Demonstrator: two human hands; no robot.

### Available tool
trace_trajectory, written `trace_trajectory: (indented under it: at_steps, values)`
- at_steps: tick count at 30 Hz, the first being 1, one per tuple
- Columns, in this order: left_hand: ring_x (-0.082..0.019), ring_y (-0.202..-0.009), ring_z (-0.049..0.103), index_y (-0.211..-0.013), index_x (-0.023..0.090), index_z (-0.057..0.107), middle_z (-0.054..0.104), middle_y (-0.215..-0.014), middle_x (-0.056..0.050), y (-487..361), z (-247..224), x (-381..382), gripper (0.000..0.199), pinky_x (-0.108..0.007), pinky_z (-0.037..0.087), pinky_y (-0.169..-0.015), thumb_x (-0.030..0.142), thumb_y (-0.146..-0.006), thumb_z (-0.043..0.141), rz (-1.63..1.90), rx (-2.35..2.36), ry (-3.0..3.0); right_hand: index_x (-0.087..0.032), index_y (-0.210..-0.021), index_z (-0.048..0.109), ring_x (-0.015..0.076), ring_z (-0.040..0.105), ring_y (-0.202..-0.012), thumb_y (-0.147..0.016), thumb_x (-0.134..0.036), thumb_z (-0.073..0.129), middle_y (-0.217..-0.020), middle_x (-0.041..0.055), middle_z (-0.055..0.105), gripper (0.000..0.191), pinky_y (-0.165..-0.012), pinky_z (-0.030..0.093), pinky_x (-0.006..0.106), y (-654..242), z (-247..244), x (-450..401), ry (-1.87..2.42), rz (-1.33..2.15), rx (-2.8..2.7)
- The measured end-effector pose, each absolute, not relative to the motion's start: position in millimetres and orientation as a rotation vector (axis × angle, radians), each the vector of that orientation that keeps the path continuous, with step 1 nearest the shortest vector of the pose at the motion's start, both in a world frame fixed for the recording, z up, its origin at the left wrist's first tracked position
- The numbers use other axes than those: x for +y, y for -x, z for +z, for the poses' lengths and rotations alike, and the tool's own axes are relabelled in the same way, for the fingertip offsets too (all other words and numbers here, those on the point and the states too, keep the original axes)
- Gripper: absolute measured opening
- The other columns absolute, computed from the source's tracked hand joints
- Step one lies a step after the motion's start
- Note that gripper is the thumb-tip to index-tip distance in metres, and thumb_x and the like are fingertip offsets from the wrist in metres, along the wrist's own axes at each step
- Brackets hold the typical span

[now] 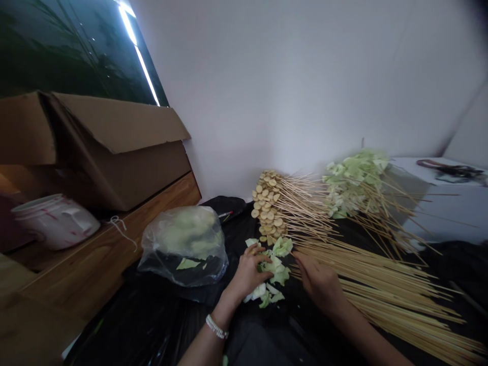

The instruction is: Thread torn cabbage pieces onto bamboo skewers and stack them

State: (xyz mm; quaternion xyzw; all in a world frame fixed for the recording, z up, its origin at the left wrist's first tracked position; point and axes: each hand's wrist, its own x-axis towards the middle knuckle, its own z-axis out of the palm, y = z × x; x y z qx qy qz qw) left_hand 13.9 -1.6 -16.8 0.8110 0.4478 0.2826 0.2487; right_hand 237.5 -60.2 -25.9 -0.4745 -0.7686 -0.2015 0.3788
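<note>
My left hand (249,267) reaches over torn cabbage pieces (281,272), its bent fingers touching them and covering several; I cannot tell how firmly they grip. My right hand (319,282) is closed, its fingertips beside the same leaves, but its back hides the inside, so I cannot tell whether a stick is in it. Both forearms run out at the bottom edge. Right of my right hand, bare wooden sticks (400,290) fan out, their ends cut off by the frame. Beyond both hands lie skewered round slices (269,203), and farther right a blurred heap of cabbage skewers (356,173). Left of my left hand, a cloudy plastic bag (156,244) blurs the pale leaves inside. Under my hands stretches wrinkled black plastic sheeting (125,315). A plain white wall (285,76) rises ahead; far to my left stand an open cardboard box (129,173) and a stained white tub (57,223).
</note>
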Motion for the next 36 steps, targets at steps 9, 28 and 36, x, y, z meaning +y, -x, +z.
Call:
trace_trajectory:
  at_steps: [9,28,36]
  values:
    - [-0.025,-0.109,0.058,-0.078,0.020,0.063,0.068,-0.110,-0.009,-13.7,0.0,-2.7,0.010,-0.039,0.041,-0.096,0.029,-0.081,0.062,1.139,1.187,-1.872,-0.015,-0.116,0.062,0.0162,0.068,-0.076,-0.093,-0.013,0.040,-0.094,0.0090,0.072,0.032,-0.069,0.053,0.025,-233.1,-23.6,-63.2,1.256,-0.506,-1.911]
    - [-0.014,-0.086,0.066,-0.079,0.018,0.051,0.066,-0.095,-0.001,-16.9,7.1,-2.3,0.039,-0.037,0.052,-0.092,0.041,-0.067,0.079,1.284,0.772,-0.803,-0.015,-0.117,0.062,0.0132,0.062,-0.061,-0.093,-0.016,0.039,-0.081,0.0051,0.067,0.034,-0.055,0.046,0.023,-228.3,-24.9,-67.8,1.264,-0.472,-2.098]
    - [-0.016,-0.091,0.064,-0.081,0.017,0.055,0.068,-0.095,-0.003,-17.4,4.3,-3.8,0.033,-0.036,0.051,-0.091,0.042,-0.072,0.074,1.297,0.835,-0.963,-0.017,-0.118,0.061,0.0128,0.063,-0.063,-0.091,-0.013,0.038,-0.084,0.0052,0.067,0.036,-0.056,0.045,0.022,-228.7,-29.1,-67.5,1.347,-0.448,-2.111]
